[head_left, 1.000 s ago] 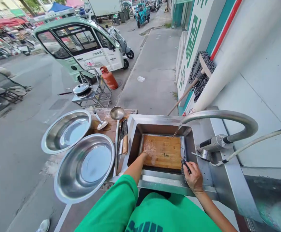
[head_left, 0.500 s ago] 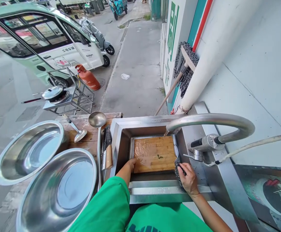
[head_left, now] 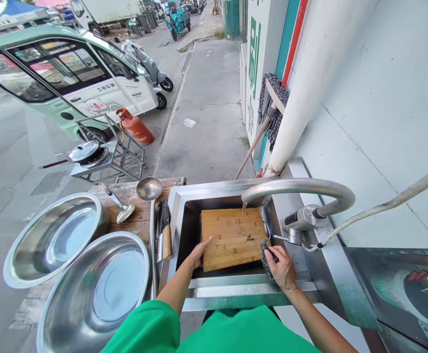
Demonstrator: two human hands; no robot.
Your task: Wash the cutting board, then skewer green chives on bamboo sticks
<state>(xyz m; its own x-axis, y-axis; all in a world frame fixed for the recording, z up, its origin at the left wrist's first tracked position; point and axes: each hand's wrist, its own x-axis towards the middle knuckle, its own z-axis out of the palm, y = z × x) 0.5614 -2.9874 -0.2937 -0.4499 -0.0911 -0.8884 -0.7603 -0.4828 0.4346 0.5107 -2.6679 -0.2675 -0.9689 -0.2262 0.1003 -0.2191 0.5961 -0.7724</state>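
Observation:
A wooden cutting board lies in the steel sink, with its near left corner raised. Bits of green scrap cling to its surface. My left hand grips the board's left edge, thumb on top and the other fingers hidden beneath. At the right edge, my right hand is closed around a dark steel wool scrubber. Above the board's far side arches the faucet, with a thin stream of water at its spout.
Left of the sink, a wooden table holds two metal basins, a long ladle, a smaller ladle and a wooden-handled cleaver. Beyond stand a gas bottle and a stove with a lidded pan. A mop leans right.
My left hand has lifted the board's near left side, and its thumb shows more on top. The scrubber stays in my right hand near the right edge. The camera view has shifted slightly.

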